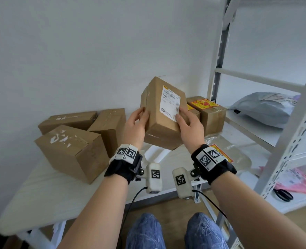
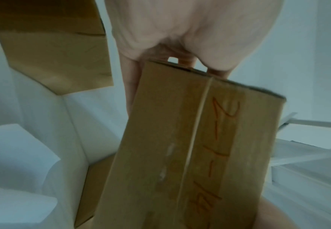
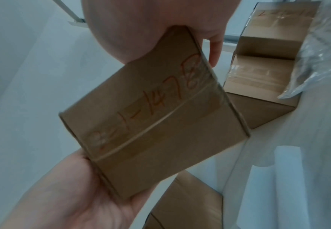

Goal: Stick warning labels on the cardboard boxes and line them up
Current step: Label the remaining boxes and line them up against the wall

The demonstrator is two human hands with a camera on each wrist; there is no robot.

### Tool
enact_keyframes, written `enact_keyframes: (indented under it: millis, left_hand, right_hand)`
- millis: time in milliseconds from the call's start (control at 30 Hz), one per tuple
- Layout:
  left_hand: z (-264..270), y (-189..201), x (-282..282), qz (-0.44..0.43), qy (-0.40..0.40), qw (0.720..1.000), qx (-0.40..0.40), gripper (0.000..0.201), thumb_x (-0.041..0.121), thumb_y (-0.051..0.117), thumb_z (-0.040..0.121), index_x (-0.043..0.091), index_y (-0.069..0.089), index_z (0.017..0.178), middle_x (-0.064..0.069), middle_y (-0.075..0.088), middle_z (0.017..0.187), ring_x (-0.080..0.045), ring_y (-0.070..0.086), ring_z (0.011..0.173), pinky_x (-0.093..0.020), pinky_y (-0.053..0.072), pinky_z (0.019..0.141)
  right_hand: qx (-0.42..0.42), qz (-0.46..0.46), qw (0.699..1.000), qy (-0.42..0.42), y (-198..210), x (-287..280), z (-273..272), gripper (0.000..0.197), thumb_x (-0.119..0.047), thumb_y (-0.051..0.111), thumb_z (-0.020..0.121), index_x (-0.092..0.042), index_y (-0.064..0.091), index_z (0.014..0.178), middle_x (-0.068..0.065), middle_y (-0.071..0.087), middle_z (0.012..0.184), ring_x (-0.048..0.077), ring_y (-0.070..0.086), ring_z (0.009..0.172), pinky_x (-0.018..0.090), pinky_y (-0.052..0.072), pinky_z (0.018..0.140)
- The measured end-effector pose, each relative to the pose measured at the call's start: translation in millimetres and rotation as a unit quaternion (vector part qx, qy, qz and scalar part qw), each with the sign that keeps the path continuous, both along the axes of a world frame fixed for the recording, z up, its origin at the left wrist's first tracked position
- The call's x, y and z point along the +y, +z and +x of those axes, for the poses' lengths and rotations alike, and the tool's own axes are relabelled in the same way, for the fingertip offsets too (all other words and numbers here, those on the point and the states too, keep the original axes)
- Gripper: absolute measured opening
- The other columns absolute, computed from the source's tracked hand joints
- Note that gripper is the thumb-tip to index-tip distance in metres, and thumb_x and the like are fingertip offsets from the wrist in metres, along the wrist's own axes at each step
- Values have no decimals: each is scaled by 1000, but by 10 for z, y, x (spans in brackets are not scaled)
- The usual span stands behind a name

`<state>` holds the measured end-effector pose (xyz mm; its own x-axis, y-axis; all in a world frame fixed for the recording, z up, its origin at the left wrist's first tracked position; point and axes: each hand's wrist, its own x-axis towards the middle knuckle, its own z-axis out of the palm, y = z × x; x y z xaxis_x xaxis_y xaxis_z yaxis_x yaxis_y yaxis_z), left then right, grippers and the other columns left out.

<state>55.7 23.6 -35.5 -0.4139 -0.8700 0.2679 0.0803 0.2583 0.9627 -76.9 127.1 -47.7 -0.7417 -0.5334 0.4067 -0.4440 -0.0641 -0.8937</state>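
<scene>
Five boxes [image 1: 71, 151] crowd white table [image 1: 41, 198].

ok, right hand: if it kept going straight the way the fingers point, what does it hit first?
The right hand already grips the lifted box, fingers pointing up and away. Straight on, beyond the box, probably the white wall; the labelled boxes sit off to the right. Depth is unclear.

The white table [image 1: 41, 194] is lying bare along its near edge. 3 plain boxes [image 1: 71, 151] are crowding its back left, 2 labelled boxes [image 1: 211, 114] are blocking its back right, and a shelf post [image 1: 288, 141] is bounding its right.
</scene>
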Motion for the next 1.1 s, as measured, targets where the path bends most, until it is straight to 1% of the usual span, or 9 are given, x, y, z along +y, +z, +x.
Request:
enact_keyframes:
  millis: [167,267,367,467,600,700,867,1000,1100]
  left_hand:
    - [19,-12,184,-68,42,995,-67,50,50,78,76,30,69,121,14,66,121,-2,58,112,-24,46,99]
    - [-14,-36,286,-103,56,986,-116,53,48,81,73,29,68,121,15,65,119,-1,57,109,-16,39,85]
    - [-29,-83,305,-107,61,981,-150,55,53,81,72,30,68,120,15,64,118,-3,57,108,-20,39,86]
    - [-69,-154,328,-88,52,980,-173,55,50,81,74,29,67,122,11,64,123,-7,58,114,-22,40,89]
    - [-134,-201,352,-79,49,975,-203,54,50,79,77,27,66,124,7,63,129,-10,57,118,-21,36,88]
    - [-179,-157,364,-107,66,966,-226,49,49,76,79,26,66,122,8,62,129,-8,56,113,-22,36,86]
    - [-364,-5,513,-271,89,930,-232,37,39,75,81,24,68,115,6,63,123,-14,54,119,-25,38,95]
    - [-672,88,814,-301,-1,940,-163,29,33,74,83,25,70,110,12,64,116,-4,55,111,-22,42,96]
    - [-968,-32,1035,-258,-92,949,-155,27,29,73,85,23,70,110,9,66,116,-6,57,110,-30,49,97]
  right_hand:
    - [-80,29,996,26,-131,124,65,31,-40,41,103,-25,68,103,0,66,108,21,58,108,34,43,93]
    - [-163,18,985,43,-238,124,65,36,-53,37,99,-36,68,92,-9,67,105,17,59,109,35,44,102]
    - [-188,18,980,59,-354,134,-8,56,-68,36,87,-31,73,107,-6,72,114,16,63,113,42,44,108]
    - [-199,17,978,65,-438,150,-83,56,-57,35,99,-19,66,127,-3,70,121,14,61,117,40,42,110]
    - [-184,37,980,57,-550,119,-163,46,-43,36,104,-16,68,122,3,71,117,19,63,114,45,45,107]
    - [-149,29,987,51,-600,112,-221,35,-31,41,104,-17,73,103,8,74,102,29,66,102,49,51,96]
    - [-93,18,995,-8,-609,241,-390,27,-19,57,97,-16,65,123,-1,69,112,11,65,100,31,53,90]
    - [-75,12,993,-93,-605,514,-702,27,-16,58,94,-17,66,120,-4,69,107,11,64,101,24,49,85]
    - [-70,68,981,-170,-686,791,-992,32,-19,57,92,-18,64,123,-1,68,119,17,62,112,25,48,89]
